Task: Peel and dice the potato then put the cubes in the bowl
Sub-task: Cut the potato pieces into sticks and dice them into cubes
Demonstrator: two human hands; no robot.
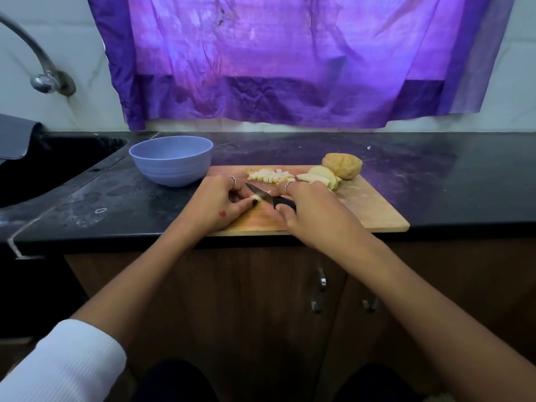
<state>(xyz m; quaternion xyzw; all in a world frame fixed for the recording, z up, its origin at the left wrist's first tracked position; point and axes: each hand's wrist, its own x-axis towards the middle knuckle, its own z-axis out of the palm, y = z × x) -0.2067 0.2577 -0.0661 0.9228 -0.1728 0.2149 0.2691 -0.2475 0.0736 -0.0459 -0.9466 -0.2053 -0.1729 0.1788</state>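
Countertop board: potato strip between hands.

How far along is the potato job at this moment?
Done: a pile of cubes lies on the board. In hand: right hand holds the knife over a strip pinned by the left hand. Left: slices, moving cubes into the bowl.

White ribbed sleeve, silver rings, a red heart mark on left hand.
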